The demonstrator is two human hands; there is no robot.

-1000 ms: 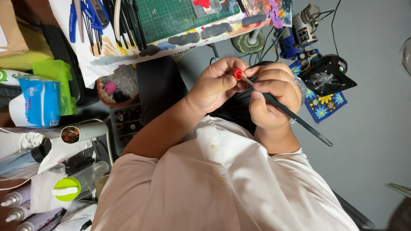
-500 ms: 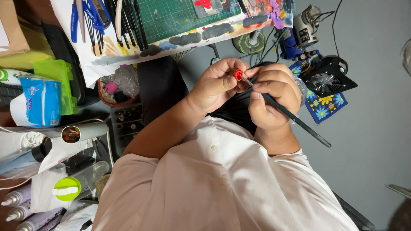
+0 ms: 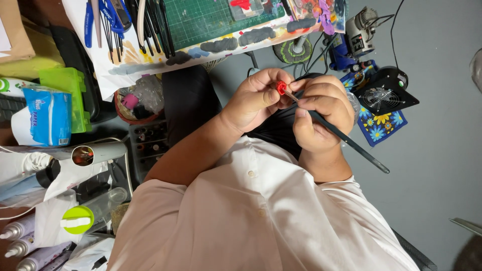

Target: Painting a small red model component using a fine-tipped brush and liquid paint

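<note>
Basket (image 3: 120, 111) of clutter beside left hand (image 3: 253, 98) pinching red piece (image 3: 280, 88)

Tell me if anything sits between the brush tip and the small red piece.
Nothing visible does. The left hand pinches the small red piece at its fingertips, and the right hand holds the dark paintbrush with its tip right at the piece. No finger or other item crosses between them.

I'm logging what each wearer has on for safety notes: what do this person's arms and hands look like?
Both hands, left and right, are bare: no gloves, and no rings or watch in view. The forearms are uncovered too. A white buttoned shirt with short sleeves covers the upper arms only.
</note>
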